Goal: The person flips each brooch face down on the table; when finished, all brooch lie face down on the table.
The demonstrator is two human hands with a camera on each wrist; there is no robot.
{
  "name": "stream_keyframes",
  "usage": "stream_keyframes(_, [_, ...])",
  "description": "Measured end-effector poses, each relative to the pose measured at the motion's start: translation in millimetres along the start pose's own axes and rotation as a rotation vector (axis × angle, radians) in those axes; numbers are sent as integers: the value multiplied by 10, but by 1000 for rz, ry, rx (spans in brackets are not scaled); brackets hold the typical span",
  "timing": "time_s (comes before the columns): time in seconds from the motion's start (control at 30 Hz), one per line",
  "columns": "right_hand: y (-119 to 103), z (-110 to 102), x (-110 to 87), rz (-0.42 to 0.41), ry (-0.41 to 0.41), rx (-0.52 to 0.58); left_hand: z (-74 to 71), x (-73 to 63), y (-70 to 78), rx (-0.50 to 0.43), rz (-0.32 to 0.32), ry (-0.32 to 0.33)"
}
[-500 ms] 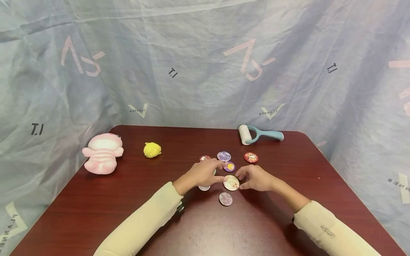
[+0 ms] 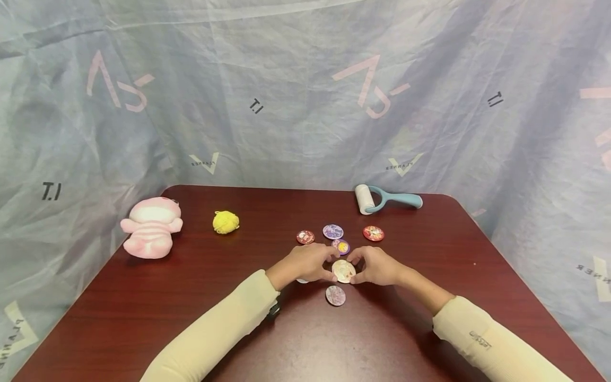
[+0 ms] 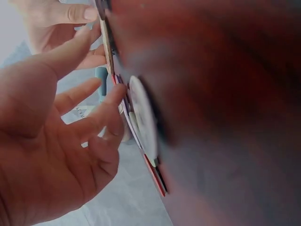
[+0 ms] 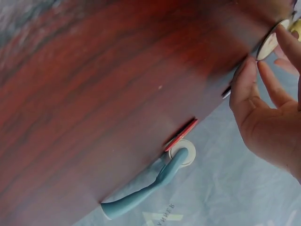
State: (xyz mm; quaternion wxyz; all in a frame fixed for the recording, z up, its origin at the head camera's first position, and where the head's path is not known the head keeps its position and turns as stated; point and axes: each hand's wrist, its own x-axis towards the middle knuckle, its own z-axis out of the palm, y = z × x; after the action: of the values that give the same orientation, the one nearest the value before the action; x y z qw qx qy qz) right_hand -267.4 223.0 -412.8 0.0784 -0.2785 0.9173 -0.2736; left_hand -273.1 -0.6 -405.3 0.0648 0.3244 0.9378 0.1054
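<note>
Touching the cream disc (image 2: 343, 271), right fingers (image 2: 357, 254) parted, curved round it

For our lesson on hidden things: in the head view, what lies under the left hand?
A pale round badge peeks out; the left hand covers its remainder and anything else there.

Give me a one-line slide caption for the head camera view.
Left hand and right hand flank a cream badge on a dark red table, lint roller beyond.

forearms (image 2: 217, 323) angled inward | left fingers (image 3: 79, 97) parted | right fingers (image 4: 244, 84) curved
</note>
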Motion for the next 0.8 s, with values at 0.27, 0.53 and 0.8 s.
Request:
stream_keyframes(0.27, [-17, 32, 17, -10, -4, -32, -25, 37, -7, -2, -3, -18])
stream_keyframes(0.53, [-39, 37, 28, -8, -26, 11, 9, 63, 18, -29, -16, -42])
stream_keyframes(0.8, [-3, 40, 34, -15, -40, 58, 16, 81, 36, -21, -46, -37])
